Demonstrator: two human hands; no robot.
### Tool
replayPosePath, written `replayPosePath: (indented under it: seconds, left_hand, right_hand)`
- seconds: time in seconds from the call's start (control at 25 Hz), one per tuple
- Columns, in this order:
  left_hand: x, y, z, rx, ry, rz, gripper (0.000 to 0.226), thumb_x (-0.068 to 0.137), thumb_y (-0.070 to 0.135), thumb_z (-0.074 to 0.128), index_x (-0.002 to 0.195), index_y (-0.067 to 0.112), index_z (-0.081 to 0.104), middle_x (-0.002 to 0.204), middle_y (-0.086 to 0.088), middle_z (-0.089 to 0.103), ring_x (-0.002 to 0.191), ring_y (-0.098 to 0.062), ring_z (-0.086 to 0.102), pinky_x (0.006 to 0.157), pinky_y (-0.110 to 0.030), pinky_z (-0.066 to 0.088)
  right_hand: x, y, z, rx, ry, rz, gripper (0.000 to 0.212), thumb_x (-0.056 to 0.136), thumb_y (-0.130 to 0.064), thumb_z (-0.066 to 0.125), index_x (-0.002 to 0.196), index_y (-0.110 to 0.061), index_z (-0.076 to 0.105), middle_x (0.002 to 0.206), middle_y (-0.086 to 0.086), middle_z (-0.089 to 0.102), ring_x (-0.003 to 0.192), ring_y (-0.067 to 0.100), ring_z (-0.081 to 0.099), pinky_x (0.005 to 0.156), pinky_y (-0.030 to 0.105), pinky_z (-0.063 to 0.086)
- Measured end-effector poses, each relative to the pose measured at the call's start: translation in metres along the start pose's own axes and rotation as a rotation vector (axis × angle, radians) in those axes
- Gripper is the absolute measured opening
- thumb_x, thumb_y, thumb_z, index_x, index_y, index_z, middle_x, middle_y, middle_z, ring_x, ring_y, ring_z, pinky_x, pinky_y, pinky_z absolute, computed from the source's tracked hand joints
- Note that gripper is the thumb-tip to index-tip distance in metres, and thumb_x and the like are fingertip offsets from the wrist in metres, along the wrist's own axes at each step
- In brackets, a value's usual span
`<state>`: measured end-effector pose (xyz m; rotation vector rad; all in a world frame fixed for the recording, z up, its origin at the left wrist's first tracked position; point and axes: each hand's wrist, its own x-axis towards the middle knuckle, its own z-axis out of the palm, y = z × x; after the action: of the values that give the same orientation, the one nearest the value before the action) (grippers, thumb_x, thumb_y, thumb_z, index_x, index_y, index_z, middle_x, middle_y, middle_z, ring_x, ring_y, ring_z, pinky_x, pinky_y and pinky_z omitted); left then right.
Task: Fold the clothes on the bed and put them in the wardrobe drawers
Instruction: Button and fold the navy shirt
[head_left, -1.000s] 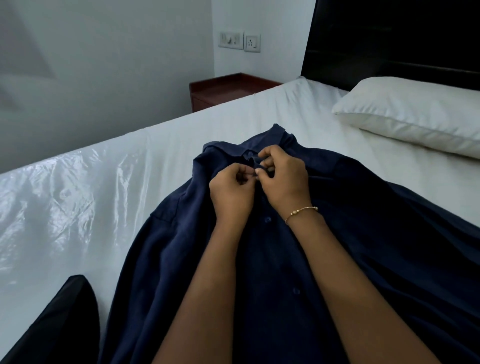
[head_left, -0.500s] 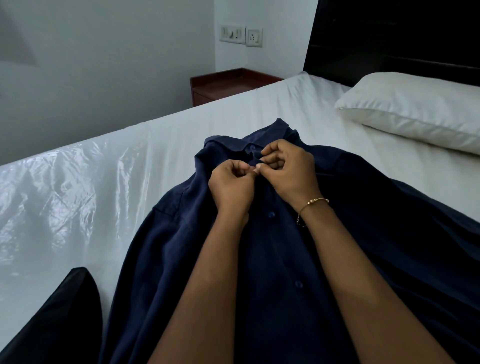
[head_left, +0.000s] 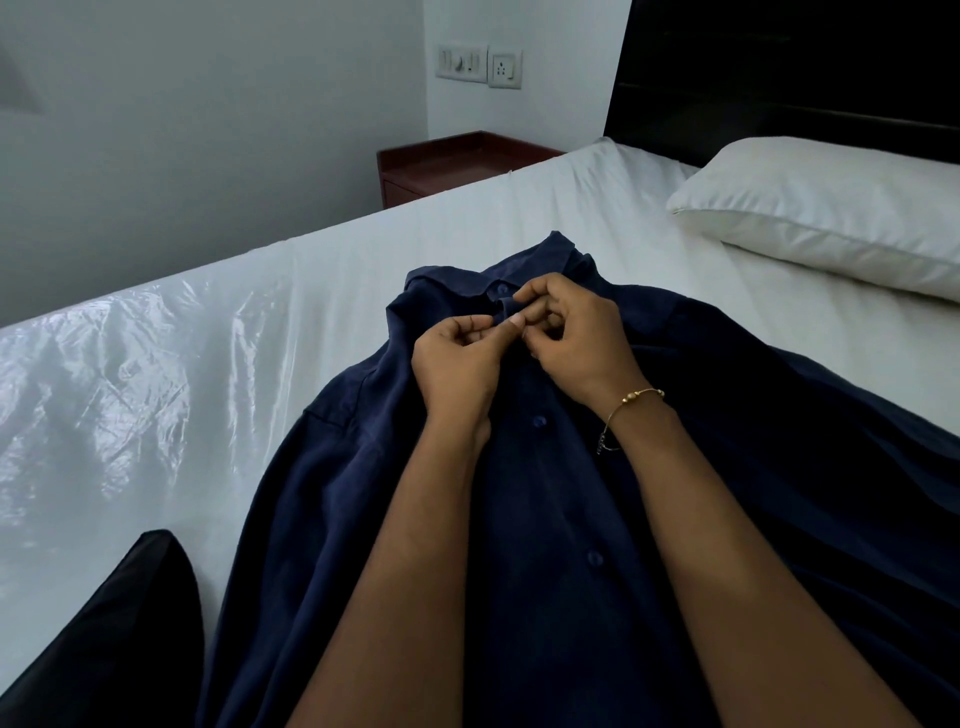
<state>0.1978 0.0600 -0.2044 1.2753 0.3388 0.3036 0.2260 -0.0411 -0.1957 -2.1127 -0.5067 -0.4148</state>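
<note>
A navy blue button-up shirt lies front side up on the white bed, its collar toward the far side. My left hand and my right hand meet just below the collar. Both pinch the shirt's front placket at the button near the top. A gold bracelet circles my right wrist. Two more buttons show lower down the placket between my forearms. The shirt's lower part runs out of view at the bottom.
A white pillow lies at the head of the bed on the right, before a dark headboard. A red-brown nightstand stands beyond the bed. A black garment lies at the near left. Shiny plastic covers the bed's left part.
My hands stay at the top of the placket; my right fingers have shifted slightly up toward the collar. The view has tilted a little.
</note>
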Motion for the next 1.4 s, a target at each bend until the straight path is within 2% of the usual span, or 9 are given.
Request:
replayPosePath:
  seconds: [0.08, 0.24, 0.44, 0.52, 0.68, 0.76, 1.0, 1.2, 1.4]
  left_hand:
    - [0.0, 0.0, 0.0, -0.011, 0.004, -0.005, 0.013, 0.076, 0.001, 0.074, 0.084, 0.005, 0.064, 0.072, -0.005, 0.062, 0.069, -0.013, 0.062, 0.07, -0.022, 0.055]
    - [-0.001, 0.0, 0.002, 0.021, 0.055, 0.011, 0.018, 0.08, -0.007, 0.066, 0.077, 0.011, 0.062, 0.07, -0.003, 0.06, 0.068, -0.013, 0.059, 0.068, -0.022, 0.053]
    - [-0.002, 0.003, -0.003, -0.032, -0.02, 0.019, 0.041, 0.083, -0.012, 0.059, 0.086, 0.024, 0.039, 0.079, -0.005, 0.059, 0.073, -0.015, 0.058, 0.077, -0.03, 0.053]
    - [-0.003, 0.004, -0.003, -0.04, -0.036, 0.023, 0.042, 0.085, -0.011, 0.058, 0.086, 0.025, 0.036, 0.079, -0.004, 0.059, 0.069, -0.013, 0.056, 0.072, -0.028, 0.052]
    - [-0.007, 0.003, 0.001, 0.491, 0.081, 0.275, 0.031, 0.087, 0.004, 0.056, 0.095, 0.022, 0.033, 0.076, 0.009, 0.055, 0.072, -0.009, 0.054, 0.07, -0.027, 0.042]
    - [-0.006, -0.001, -0.001, 0.643, 0.077, 0.305, 0.027, 0.089, 0.006, 0.05, 0.098, 0.021, 0.03, 0.074, 0.01, 0.051, 0.067, -0.005, 0.048, 0.067, -0.024, 0.034]
    - [-0.001, -0.005, -0.003, 0.39, 0.013, 0.173, 0.03, 0.088, 0.002, 0.052, 0.095, 0.021, 0.029, 0.076, 0.007, 0.053, 0.067, -0.01, 0.049, 0.069, -0.031, 0.044]
    - [0.0, -0.006, -0.003, 0.269, 0.009, 0.149, 0.041, 0.085, -0.002, 0.056, 0.081, 0.029, 0.029, 0.079, 0.005, 0.055, 0.072, -0.013, 0.053, 0.076, -0.035, 0.049]
    - [-0.008, 0.001, 0.0, 0.59, 0.067, 0.319, 0.03, 0.088, 0.005, 0.054, 0.097, 0.02, 0.029, 0.074, 0.011, 0.05, 0.07, -0.007, 0.05, 0.069, -0.024, 0.038]
  right_hand:
    - [-0.001, 0.001, 0.001, 0.019, -0.011, 0.012, 0.021, 0.082, 0.01, 0.058, 0.099, -0.002, 0.06, 0.08, 0.0, 0.065, 0.07, -0.004, 0.057, 0.071, 0.007, 0.048]
    - [-0.002, 0.002, 0.004, 0.117, 0.018, 0.094, 0.02, 0.08, 0.005, 0.065, 0.095, -0.006, 0.058, 0.081, 0.005, 0.067, 0.06, -0.005, 0.059, 0.064, 0.008, 0.049]
    - [-0.002, 0.001, 0.008, 0.112, 0.086, 0.089, 0.021, 0.08, 0.005, 0.066, 0.092, -0.01, 0.056, 0.067, -0.01, 0.055, 0.059, 0.002, 0.054, 0.064, 0.019, 0.053]
    - [-0.002, 0.0, 0.009, 0.097, 0.089, 0.049, 0.025, 0.081, 0.007, 0.063, 0.091, -0.013, 0.052, 0.068, -0.01, 0.053, 0.06, 0.002, 0.052, 0.065, 0.021, 0.053]
    - [-0.003, 0.001, 0.01, 0.105, 0.123, -0.047, 0.028, 0.081, 0.009, 0.058, 0.088, -0.014, 0.044, 0.07, -0.01, 0.051, 0.061, -0.005, 0.051, 0.063, 0.017, 0.049]
    - [-0.002, 0.003, 0.009, 0.127, 0.139, -0.08, 0.025, 0.083, 0.009, 0.056, 0.087, -0.012, 0.045, 0.07, -0.011, 0.05, 0.063, -0.007, 0.051, 0.062, 0.009, 0.044]
    - [-0.005, 0.009, 0.01, 0.004, 0.066, -0.037, 0.003, 0.079, 0.003, 0.064, 0.08, 0.001, 0.067, 0.081, 0.006, 0.062, 0.068, 0.011, 0.057, 0.066, 0.014, 0.048]
    - [-0.002, 0.006, 0.008, -0.11, 0.011, -0.074, 0.001, 0.081, 0.002, 0.064, 0.08, 0.003, 0.063, 0.087, 0.003, 0.05, 0.072, 0.016, 0.054, 0.063, 0.017, 0.044]
    - [-0.002, 0.006, 0.013, -0.064, -0.001, 0.007, 0.004, 0.086, 0.005, 0.055, 0.084, 0.005, 0.059, 0.088, 0.002, 0.044, 0.065, 0.001, 0.04, 0.063, 0.003, 0.035]
